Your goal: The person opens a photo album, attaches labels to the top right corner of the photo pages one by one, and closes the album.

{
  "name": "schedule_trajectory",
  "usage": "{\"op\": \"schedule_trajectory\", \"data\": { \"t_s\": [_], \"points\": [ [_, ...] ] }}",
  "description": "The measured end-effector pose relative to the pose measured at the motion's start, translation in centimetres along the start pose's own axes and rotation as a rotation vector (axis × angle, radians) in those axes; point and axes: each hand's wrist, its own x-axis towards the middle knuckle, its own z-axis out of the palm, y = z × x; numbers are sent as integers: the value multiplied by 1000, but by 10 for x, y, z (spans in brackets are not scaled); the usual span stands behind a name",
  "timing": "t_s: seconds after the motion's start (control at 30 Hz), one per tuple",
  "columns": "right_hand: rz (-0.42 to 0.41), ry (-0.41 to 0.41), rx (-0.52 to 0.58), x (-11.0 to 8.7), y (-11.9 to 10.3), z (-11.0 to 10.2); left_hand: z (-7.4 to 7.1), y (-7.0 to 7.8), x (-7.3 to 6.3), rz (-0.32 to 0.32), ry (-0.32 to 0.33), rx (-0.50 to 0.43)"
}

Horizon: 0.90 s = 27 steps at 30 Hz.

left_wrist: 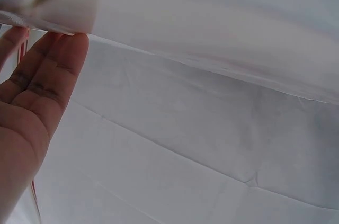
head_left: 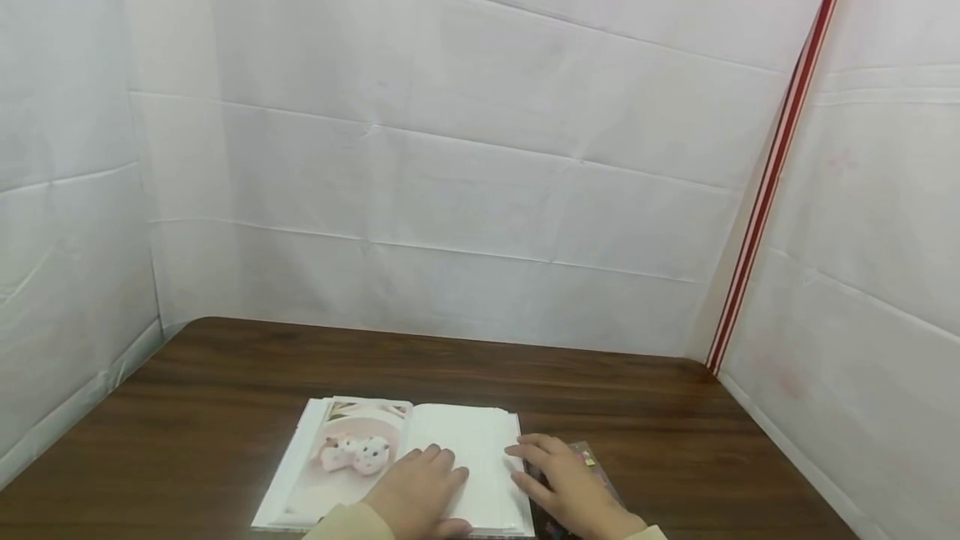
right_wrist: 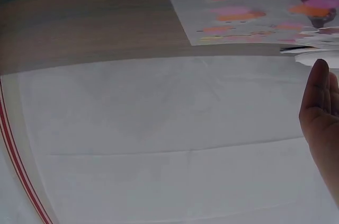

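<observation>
An open photo album [head_left: 480,473] lies on the table, its left page showing a picture [head_left: 356,452] of pink-and-white spotted animal figures and its right page white. My left hand [head_left: 422,486] rests on the white page near the fold, fingers extended. In the left wrist view that hand [left_wrist: 39,86] has its fingertips against the glossy page. At the album's right edge is my right hand [head_left: 566,482], fingers loosely spread and thumb apart. The right wrist view shows this hand [right_wrist: 322,113] with its fingertips right at the page edges.
A clear sheet with colourful stickers [right_wrist: 238,17] lies on the brown table [head_left: 225,407] beside the album, partly beneath my right hand. White cloth walls [head_left: 450,190] enclose the table, with a red striped band [head_left: 780,148] hanging at the right corner.
</observation>
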Motion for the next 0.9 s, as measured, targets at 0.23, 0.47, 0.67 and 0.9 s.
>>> {"op": "schedule_trajectory", "data": {
  "t_s": [0.23, 0.47, 0.67, 0.9],
  "points": [
    [59, 2, 47, -3, 4, -12, 3, 0, -1, 32, 77, 23],
    [130, 0, -2, -10, 13, -26, 3, 1, 0, 32, 70, 38],
    [197, -53, 10, -12, 19, -31, 3, 1, 1, 16, 32, 27],
    [205, -149, 52, -13, 22, -27, 3, 0, 0, 12, 14, 6]
  ]
}}
